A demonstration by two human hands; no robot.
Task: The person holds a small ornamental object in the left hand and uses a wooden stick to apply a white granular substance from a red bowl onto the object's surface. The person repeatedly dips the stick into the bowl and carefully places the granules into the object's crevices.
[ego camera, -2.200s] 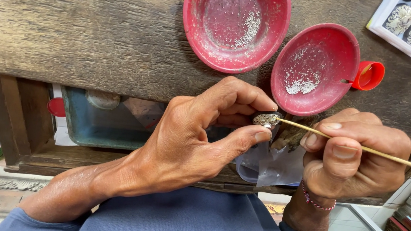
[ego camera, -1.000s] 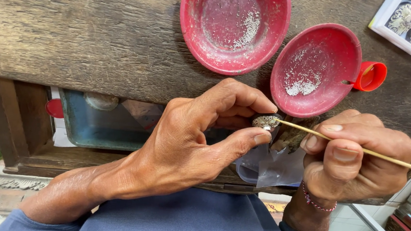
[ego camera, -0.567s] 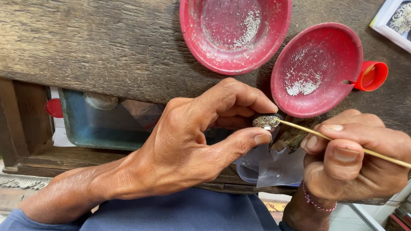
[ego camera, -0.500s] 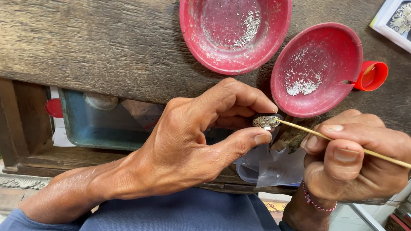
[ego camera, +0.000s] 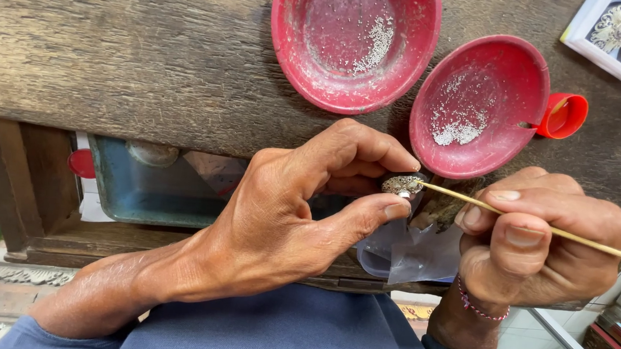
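Left hand point(ego camera: 277, 223) pinching a small metal piece point(ego camera: 400, 184) between forefinger and thumb, other fingers curled behind. Piece held just below the front edge of the wooden bench point(ego camera: 136, 43), in front of the smaller red dish point(ego camera: 478, 106). Right hand point(ego camera: 534, 244) closed around a thin stick point(ego camera: 542, 228), thumb pressed on top, fingers folded together; stick tip touching the piece. Larger red dish point(ego camera: 354, 41) farther back on the bench, left of the smaller one, both dusted with tiny pale beads. Red cap point(ego camera: 565, 115) touching the smaller dish's right rim. White tray point(ego camera: 593, 49) with ornate metal pieces at the bench's far right corner. Clear plastic point(ego camera: 408, 252) under the piece.
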